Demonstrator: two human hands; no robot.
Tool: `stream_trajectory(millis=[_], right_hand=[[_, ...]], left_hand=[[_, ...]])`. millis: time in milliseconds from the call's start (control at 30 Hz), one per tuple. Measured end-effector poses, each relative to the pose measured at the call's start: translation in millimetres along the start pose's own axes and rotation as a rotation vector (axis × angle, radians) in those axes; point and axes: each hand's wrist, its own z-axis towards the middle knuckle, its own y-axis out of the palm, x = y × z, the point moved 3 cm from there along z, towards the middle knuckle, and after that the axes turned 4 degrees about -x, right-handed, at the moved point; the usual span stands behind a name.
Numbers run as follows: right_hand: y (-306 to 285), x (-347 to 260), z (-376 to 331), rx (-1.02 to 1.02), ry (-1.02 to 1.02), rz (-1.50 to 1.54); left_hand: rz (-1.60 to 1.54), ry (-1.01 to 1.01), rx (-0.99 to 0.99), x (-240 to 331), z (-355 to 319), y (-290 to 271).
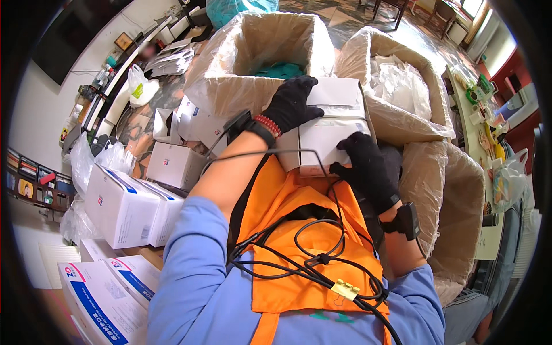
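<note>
On the left, a stack of closed white boxes with blue stripes (118, 207) sits beside the person, with more of the same kind (100, 296) lower down, and these look untouched. A few opened white boxes (175, 158) lie a little further in, their flaps up, so some of the unpacking seems already done.

In the middle, the left hand (290, 103), in a black glove, lies flat with fingers spread on top of the white box (330, 123) held against the orange apron (299, 230); it presses down rather than closing around anything. Behind it stands a plastic-lined carton (259, 57) with something teal at the bottom, though the hand hides most of what is inside.

The right hand (368, 169), also gloved, curls around the lower right corner of the same white box, gripping its edge. The box's top flap appears to be lifting, so it is probably partway opened and not yet emptied.

To the right, a second lined carton (402, 86) already holds a heap of clear plastic wrappers, and a third (457, 213) sits near the right elbow, its contents out of view. Judging by the closed stack, much remains.
</note>
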Motion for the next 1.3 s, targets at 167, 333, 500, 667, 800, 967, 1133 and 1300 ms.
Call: stream_trajectory(millis=[167,333,500,667,800,967,1133,1300], right_hand=[[-1,37,2,0.105,0.215,0.028],[-3,51,1,0.263,0.372,0.446],[-27,20,-6,0.079,0.161,0.399],[-13,-4,-43,-0.167,-0.05,-0.162],[-11,-1,-57,-0.289,0.093,-0.069],[-17,-22,-45,-0.352,-0.275,-0.281],[0,-13,-67,-0.449,-0.234,-0.211],[-1,-13,-65,-0.42,-0.231,0.042]], left_hand=[[0.29,0.026,-0.113,-10,38,31],[0.471,0.217,-0.217,-3,72,25],[0.602,0.493,-0.019,-66,122,9],[0.373,0.064,-0.025,-95,150,18],[0.228,-0.101,-0.084,-71,141,59],[0.028,-0.097,-0.571,-122,117,114],[0.067,-0.148,-0.314,-56,107,72],[-0.23,0.088,0.121,9,50,31]])
